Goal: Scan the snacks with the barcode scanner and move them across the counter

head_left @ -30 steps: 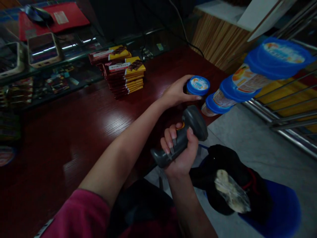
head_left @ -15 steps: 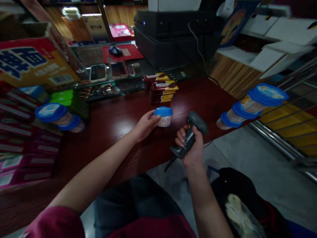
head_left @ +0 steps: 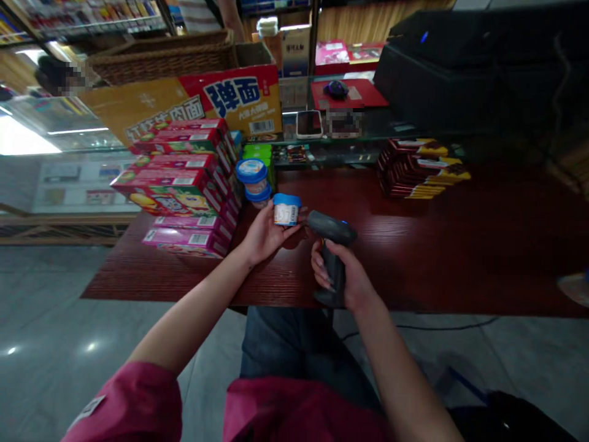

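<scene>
My left hand (head_left: 263, 236) is closed round a small white cup with a blue lid (head_left: 286, 210), held upright above the dark red table (head_left: 460, 245). Its label side faces the scanner. My right hand (head_left: 344, 276) grips the handle of a dark grey barcode scanner (head_left: 330, 230), whose head points left at the cup from a few centimetres away. Two more blue-lidded cups (head_left: 253, 178) are stacked just behind, beside the boxes.
A stack of pink and red boxes (head_left: 184, 190) fills the table's left end. Chocolate bars (head_left: 416, 169) are piled at the back right. Behind stand a glass counter with a phone (head_left: 309, 124), a red mat with a mouse (head_left: 338, 90), a dark machine (head_left: 460, 67) and a noodle carton (head_left: 230, 101).
My view has swung left. My left hand carried the cup from the table's right edge to the left and raised it. The scanner followed and now aims at the cup's label.
</scene>
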`<state>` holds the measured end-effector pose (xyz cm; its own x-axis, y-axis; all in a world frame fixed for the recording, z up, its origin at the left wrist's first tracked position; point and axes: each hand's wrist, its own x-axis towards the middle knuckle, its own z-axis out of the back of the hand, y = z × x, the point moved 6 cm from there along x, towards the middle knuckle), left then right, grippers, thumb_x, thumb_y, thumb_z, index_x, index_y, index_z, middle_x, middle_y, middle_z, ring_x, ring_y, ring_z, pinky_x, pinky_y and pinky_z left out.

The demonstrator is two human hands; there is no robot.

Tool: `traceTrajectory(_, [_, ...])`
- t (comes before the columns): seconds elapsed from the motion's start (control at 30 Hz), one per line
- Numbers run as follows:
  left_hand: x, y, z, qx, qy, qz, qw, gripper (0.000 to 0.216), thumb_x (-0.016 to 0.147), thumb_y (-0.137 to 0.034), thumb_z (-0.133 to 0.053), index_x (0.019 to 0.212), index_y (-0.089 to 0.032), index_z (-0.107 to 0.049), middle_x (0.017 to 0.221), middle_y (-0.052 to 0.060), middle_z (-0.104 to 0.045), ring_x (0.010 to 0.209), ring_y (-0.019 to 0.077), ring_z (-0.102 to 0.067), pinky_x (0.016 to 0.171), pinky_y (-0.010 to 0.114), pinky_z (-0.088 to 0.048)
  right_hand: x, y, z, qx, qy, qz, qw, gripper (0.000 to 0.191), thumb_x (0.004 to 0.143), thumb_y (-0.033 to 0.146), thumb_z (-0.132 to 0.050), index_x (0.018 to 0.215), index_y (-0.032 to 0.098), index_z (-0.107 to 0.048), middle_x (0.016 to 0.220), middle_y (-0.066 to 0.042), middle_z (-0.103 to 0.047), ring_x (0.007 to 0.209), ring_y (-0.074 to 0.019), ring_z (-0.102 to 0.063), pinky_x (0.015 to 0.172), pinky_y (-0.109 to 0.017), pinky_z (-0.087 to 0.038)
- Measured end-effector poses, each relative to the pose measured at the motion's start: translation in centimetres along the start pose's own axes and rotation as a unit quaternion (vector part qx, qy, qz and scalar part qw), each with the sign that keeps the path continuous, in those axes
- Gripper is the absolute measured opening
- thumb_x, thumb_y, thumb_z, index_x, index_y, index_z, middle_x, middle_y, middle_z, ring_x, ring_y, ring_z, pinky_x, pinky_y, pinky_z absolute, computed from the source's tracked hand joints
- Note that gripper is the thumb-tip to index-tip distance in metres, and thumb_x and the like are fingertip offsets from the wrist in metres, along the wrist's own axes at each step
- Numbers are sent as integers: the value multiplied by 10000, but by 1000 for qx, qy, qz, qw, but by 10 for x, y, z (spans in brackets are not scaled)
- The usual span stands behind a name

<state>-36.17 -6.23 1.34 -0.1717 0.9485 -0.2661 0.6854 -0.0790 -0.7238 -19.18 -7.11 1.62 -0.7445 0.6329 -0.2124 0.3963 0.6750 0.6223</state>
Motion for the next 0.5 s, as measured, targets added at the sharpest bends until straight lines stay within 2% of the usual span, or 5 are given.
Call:
traceTrajectory(0.13, [8,5,0,23,21,10,999,367,1047,-493,-540,1162,-202,-731,1232,91,-799,1239,258,-724,1052,401,-607,-1,-5,-2,-21,-13,-7,1000,287,806,412,-810,847,151,-697,632,36,-597,417,-59,-430,332,-150,-380])
traceTrajectory(0.33, [10,6,0,53,25,14,998,350,1011,-507,-595,1172,-226,-726,1247,84,-793,1296,285,-702,1119,471,-578,-6,-5,0,-6,-27,16,999,275,815,398,-809,829,159,-674,622,40,-570,424,-62,-424,321,-138,-381])
traceTrajectory(0.5, [8,8,-4,34,42,5,999,422,972,-520,-660,1208,-175,-716,1318,153,-758,1337,340,-671,1159,519,-535,-7,-4,0,-7,-36,39,999,242,835,373,-798,835,171,-664,639,38,-574,424,-66,-427,314,-135,-379])
